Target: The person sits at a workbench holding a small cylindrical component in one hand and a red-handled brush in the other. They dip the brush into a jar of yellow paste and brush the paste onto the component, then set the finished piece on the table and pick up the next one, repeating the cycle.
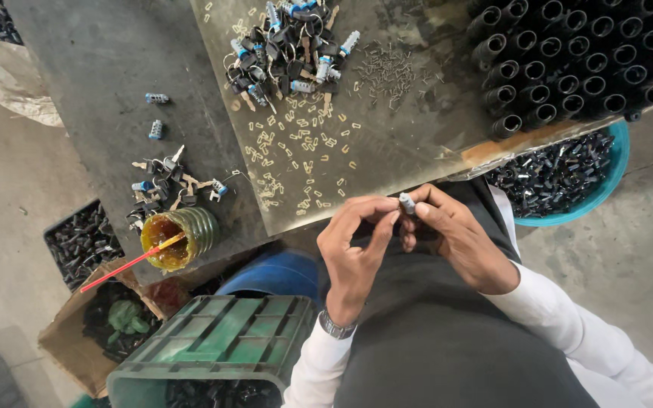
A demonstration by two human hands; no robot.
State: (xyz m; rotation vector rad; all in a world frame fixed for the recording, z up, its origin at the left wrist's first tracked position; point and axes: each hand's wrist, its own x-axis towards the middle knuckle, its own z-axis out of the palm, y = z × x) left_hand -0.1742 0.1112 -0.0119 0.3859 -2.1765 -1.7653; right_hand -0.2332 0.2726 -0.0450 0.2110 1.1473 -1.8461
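Nearest us, our left hand [357, 253] and right hand [459, 242] meet over the dark lap; the fingers [425, 211] of the right hand pinch a small grey lock cylinder [407, 202] upright at its tip, while the left fingers curl narrowly just beside it, touching its lower part. Below left we see a green plastic crate [213, 340] and an open cardboard box [77, 340] of dark parts. On the desk [100, 68] edge stands a ribbed green jar of amber grease [179, 236] with a red stick [126, 264] in it. Beyond lie scattered small brass clips [296, 143], then a heap of keys and cylinders [285, 57]. At far right, black tubes [576, 60] stand in rows above a blue tub [606, 181] of dark parts.
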